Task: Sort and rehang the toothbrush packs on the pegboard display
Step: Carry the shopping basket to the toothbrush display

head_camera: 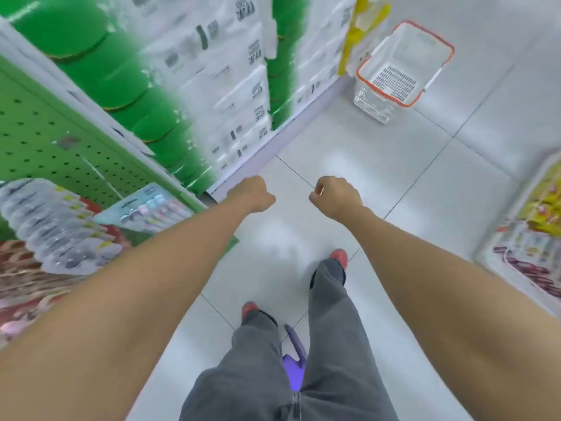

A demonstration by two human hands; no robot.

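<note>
At one o'clock we see a basket (372, 107) standing on the floor (394, 183). It has white plastic lattice walls, an orange rim and a white handle folded to one side, and its slotted bottom is in plain sight.

At nine o'clock the packs (51, 220) hang in an overlapping row. They are clear glossy blisters with dark brushes inside and small yellow labels. A wider pack (148, 209) just beside them, toward the centre, holds a fan of pastel-headed brushes on a pale blue card. Behind them, at ten o'clock, the pegboard (45, 138) is a flat green panel dotted with rows of small holes. A thin metal hook (98, 174) juts from it.

From eleven to twelve o'clock we see stacks of soft green bales (100, 71) and white bales (230, 71) with dark print, all blurred. At three o'clock there are blurred yellow and red wrappers (531, 232).

Both arms reach out over the pale, glossy tiles. The left hand (255, 194), just at nine o'clock of centre, is balled into a fist around nothing we can see. The right hand (335, 197), just at three o'clock of centre, is curled likewise and also holds nothing. The fists are apart, and the packs hang well to their left.

At six o'clock are grey trousers (331, 329), red shoes (339, 256) and a purple thing (296, 369) we cannot identify.
</note>
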